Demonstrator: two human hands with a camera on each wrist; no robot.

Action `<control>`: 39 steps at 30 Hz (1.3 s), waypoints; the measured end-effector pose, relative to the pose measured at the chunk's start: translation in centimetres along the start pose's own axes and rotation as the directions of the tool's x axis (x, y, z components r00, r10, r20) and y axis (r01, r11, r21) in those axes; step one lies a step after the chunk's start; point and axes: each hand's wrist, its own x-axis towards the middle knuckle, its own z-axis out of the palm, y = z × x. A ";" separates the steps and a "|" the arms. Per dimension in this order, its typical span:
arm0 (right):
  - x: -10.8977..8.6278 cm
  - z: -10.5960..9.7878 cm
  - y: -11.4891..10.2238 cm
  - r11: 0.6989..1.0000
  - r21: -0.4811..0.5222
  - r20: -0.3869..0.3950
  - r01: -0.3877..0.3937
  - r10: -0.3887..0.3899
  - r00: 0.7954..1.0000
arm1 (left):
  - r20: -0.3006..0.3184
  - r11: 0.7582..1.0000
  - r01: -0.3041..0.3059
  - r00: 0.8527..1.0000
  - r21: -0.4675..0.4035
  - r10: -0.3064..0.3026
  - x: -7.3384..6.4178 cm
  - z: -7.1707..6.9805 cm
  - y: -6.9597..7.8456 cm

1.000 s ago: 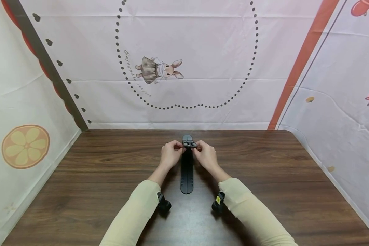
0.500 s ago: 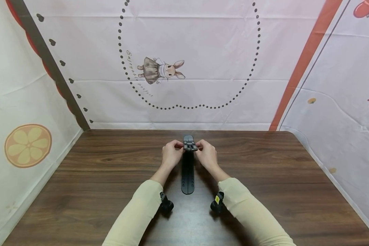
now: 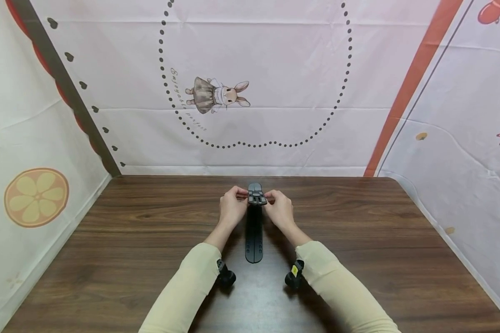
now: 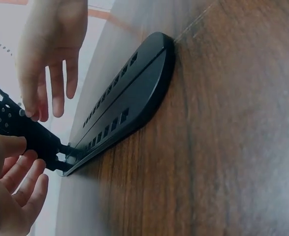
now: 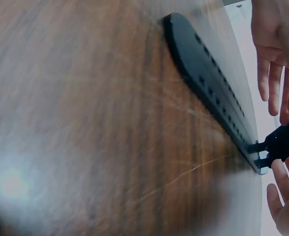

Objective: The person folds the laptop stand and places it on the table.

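Observation:
A black folding stand with a long slotted base (image 3: 254,245) lies lengthwise on the table in front of me. Its hinged arm (image 4: 33,140) rises from the far end of the base, topped by a ridged plate (image 3: 257,198). From the left side, my left hand (image 3: 232,209) pinches the upper part at its edge. My right hand (image 3: 280,212) pinches the opposite edge. In the left wrist view the other fingers of the left hand (image 4: 16,196) are loosely bent beside the arm. The fingertips behind the plate are partly hidden in the head view.
The brown wooden table (image 3: 158,208) runs back to a printed cloth wall (image 3: 283,83). Similar cloth hangs on the left and right. Small black cameras (image 3: 226,279) sit on both wrists, low over the table.
The upper plate has tipped, so more of its ridged face shows than a second ago. Both hands have stayed at its sides with only slight finger shifts. The base has stayed in place.

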 end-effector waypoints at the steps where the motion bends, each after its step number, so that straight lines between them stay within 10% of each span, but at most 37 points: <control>1: -0.1 0.0 0.0 1.000 0.012 0.008 -0.001 0.001 1.000 | 0.006 1.000 -0.003 1.000 -0.003 0.003 0.0 -0.1 0.0; 26: -0.3 -1.7 1.0 0.959 -0.148 0.139 0.244 -0.224 0.965 | 0.176 0.991 -0.079 0.983 0.111 0.058 -0.5 -1.5 -0.8; 39: -0.5 -2.2 1.2 0.931 -0.241 0.246 0.275 -0.216 0.945 | 0.198 0.975 -0.124 0.976 0.184 0.087 -1.2 -1.5 -0.9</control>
